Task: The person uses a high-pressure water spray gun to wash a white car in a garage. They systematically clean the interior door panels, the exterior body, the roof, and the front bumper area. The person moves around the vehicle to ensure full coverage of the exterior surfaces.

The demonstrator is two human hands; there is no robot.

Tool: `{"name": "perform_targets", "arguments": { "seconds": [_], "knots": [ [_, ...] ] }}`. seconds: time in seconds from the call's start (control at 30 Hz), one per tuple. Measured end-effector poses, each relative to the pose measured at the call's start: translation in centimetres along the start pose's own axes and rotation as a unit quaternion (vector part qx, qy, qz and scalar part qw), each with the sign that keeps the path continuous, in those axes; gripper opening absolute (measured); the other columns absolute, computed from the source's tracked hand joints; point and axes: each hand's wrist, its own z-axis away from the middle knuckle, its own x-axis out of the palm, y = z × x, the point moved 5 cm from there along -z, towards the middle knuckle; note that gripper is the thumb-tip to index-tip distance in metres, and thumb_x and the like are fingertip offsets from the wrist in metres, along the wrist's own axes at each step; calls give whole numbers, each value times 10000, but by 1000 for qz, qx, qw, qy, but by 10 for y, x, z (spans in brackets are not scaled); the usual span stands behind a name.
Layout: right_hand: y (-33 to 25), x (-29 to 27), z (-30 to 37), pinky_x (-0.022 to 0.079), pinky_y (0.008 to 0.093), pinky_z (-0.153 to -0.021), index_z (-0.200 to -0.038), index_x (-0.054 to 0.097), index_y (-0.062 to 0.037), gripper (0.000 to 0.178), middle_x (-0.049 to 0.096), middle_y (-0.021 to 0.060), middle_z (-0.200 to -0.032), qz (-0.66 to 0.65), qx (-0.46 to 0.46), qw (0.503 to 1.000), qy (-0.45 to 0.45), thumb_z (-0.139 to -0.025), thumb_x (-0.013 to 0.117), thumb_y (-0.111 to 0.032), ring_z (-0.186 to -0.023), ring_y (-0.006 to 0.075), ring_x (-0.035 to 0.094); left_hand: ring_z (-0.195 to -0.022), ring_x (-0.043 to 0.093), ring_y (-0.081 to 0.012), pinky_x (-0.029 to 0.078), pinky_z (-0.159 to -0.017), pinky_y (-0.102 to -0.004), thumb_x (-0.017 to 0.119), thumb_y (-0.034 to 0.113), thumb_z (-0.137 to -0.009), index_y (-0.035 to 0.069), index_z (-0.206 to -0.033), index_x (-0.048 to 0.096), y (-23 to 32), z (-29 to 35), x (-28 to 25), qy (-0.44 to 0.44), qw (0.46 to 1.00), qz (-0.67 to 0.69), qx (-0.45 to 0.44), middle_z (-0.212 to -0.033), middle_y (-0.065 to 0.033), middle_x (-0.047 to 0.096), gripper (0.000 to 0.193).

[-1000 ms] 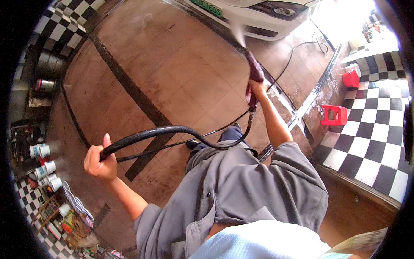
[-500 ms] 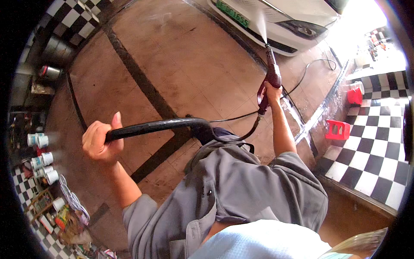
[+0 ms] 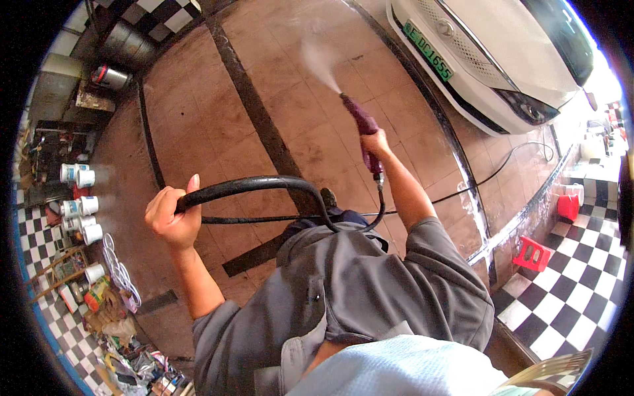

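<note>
Head: two hands (image 3: 173, 219) (image 3: 375, 143) hold one hose (image 3: 264, 183), one spray gun (image 3: 360, 117).

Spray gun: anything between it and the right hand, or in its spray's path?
Nothing visible for either: the right hand grips the spray gun directly, and its spray fans out over the brown floor. The white car stands to the right, outside the spray.
</note>
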Motion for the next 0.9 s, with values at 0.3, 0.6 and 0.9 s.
{"name": "perform_targets", "arguments": {
  "seconds": [0.3,0.6,0.9],
  "knots": [
    [-50,21,-53,497,356,-659,-945,644,34,328,669,156,-780,-104,-82,991,35,-687,693,-162,-729,233,649,-415,316,-150,225,-417,-292,764,74,-771,52,-547,452,-77,-71,57,8,998,56,24,-482,-47,351,385],
    [-17,-121,2,442,313,-419,-698,606,23,146,582,103,-570,-331,103,853,390,-724,636,-117,-440,190,557,-388,318,-170,229,-402,-287,756,44,-754,73,-534,428,-214,-138,143,12,991,131,15,-464,-48,350,397],
    [-74,-97,-69,450,318,-437,-844,587,26,187,582,69,-624,-230,80,883,402,-735,672,-100,-477,162,548,-397,326,-175,233,-406,-294,755,74,-772,70,-538,418,-316,-235,246,-76,971,228,12,-471,-54,364,410]
  ]
}}
